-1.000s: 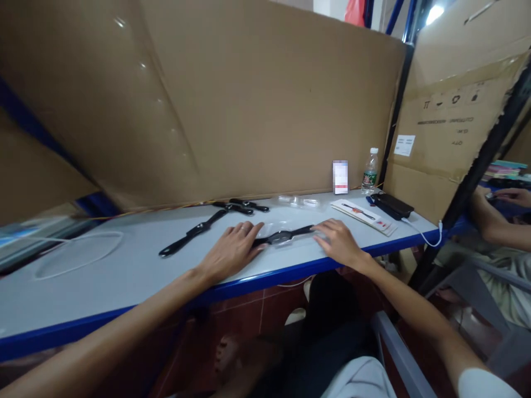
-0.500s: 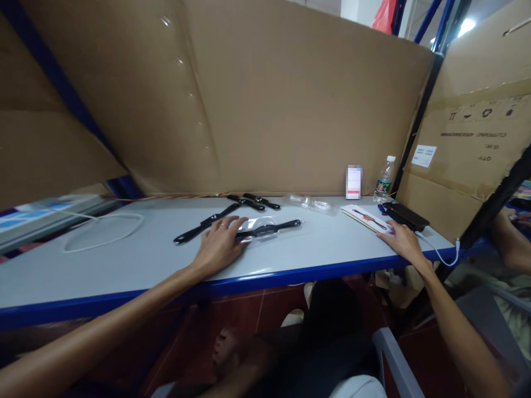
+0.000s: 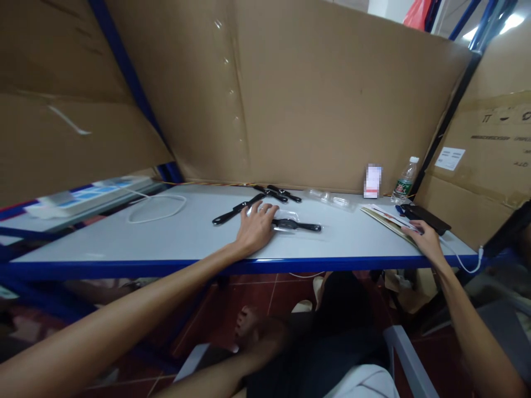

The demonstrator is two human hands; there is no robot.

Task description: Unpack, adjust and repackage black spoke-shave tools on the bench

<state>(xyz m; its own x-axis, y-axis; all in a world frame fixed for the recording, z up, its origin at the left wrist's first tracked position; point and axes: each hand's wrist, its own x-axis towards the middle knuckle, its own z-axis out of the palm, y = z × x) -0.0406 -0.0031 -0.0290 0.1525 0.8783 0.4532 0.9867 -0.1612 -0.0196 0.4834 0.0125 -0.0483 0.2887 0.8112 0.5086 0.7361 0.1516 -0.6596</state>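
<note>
My left hand (image 3: 256, 228) lies over the left end of a clear plastic blister tray (image 3: 289, 214), its fingers spread. In that tray sits a black long-handled tool (image 3: 296, 225) whose exact kind I cannot make out. Several similar black tools (image 3: 226, 218) lie on the table behind and to the left of this hand. At the right, my right hand (image 3: 425, 239) is closed on the near end of a printed card (image 3: 394, 217). The card is tilted up from a small stack of cards (image 3: 384, 222) beneath it.
Empty clear plastic trays (image 3: 332, 199) lie near the back cardboard wall. A phone (image 3: 373, 181) and a water bottle (image 3: 404, 181) stand at the back right, with a black power bank-like block (image 3: 427, 217) nearby. A white cable (image 3: 157, 209) loops at left beside a power strip (image 3: 95, 196).
My right hand has closed on the top card and raised it off the stack. The left hand stays on the tray. The camera view has turned left.
</note>
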